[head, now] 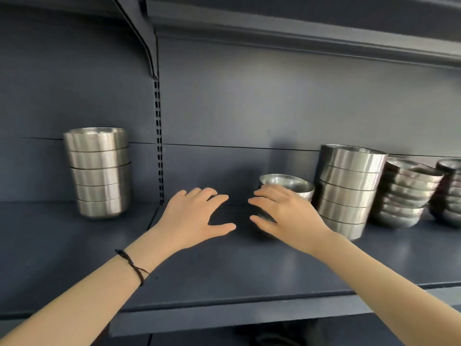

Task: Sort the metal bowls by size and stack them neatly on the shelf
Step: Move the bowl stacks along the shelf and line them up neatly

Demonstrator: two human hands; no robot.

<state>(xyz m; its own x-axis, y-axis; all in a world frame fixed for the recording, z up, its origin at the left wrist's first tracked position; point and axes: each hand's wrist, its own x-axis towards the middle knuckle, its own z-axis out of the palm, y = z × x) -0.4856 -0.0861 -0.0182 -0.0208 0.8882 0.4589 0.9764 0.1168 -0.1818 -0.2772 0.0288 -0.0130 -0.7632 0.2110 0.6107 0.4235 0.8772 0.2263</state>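
Our left grip (195, 217) hovers spread open above the shelf (224, 270), and our right grip (287, 218), also open-fingered, reaches the short bowl stack (293, 184) beside a taller stack (349, 191).

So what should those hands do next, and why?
Probably bring the left hand in to the short bowl stack and grip it from both sides. The right hand lies spread against its near side, while the left hand is open beside it, holding nothing. It is much lower than the taller stack on its right.
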